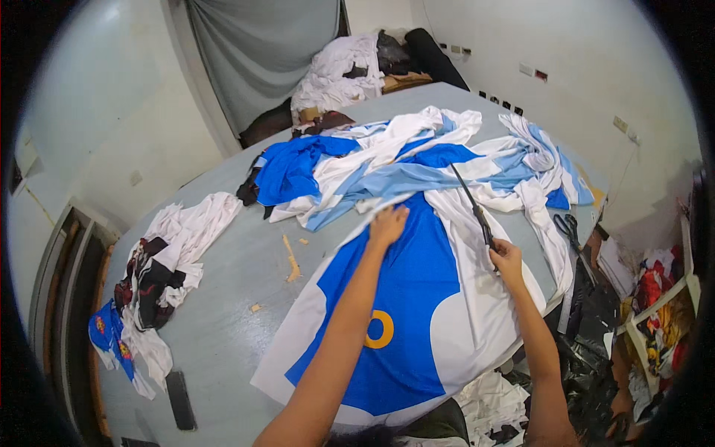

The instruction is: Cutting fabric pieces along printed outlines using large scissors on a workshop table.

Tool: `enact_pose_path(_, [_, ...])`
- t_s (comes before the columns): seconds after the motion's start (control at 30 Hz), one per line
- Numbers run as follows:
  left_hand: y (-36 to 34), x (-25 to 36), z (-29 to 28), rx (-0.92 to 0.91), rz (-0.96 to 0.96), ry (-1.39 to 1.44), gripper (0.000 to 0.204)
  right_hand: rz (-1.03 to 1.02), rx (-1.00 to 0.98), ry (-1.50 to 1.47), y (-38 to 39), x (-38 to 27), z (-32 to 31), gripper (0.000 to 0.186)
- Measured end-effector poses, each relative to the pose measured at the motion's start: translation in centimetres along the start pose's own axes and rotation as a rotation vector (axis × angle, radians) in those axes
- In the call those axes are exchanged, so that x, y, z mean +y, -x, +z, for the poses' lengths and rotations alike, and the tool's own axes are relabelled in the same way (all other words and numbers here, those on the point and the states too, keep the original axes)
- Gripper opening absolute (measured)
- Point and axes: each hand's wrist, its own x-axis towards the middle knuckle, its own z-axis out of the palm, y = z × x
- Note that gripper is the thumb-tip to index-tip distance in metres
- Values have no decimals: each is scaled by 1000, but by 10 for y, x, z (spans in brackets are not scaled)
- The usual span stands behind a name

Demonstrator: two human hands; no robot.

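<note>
A large fabric panel lies near me, white around a blue shape with a yellow printed mark. My left hand is at its upper edge, fingers curled closed on the fabric. My right hand is closed around the dark handles of long scissors, their blades pointing away from me above the white part. Just beyond lies a heap of blue, light blue and white cloth.
The grey table bears white and dark scraps at left, a black phone and beige bits. A second pair of scissors lies at the right edge. Cloth piles stand behind. A cluttered shelf is at lower right.
</note>
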Motion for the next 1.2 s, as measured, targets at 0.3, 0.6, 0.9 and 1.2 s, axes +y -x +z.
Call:
enact_pose_path(0.3, [-44, -110, -42, 101, -463, -187, 59, -62, -52, 365, -60, 15, -28, 32])
enact_pose_path(0.6, [-22, -225, -98, 348, -508, 102, 46, -169, -16, 435, -100, 29, -16, 38])
enact_pose_path(0.9, [124, -66, -110, 327, 135, 134, 28, -176, 75, 619, -106, 15, -30, 34])
enact_pose_path(1.2, [311, 58, -121, -421, 568, -202, 49, 327, -328, -361, 63, -139, -26, 34])
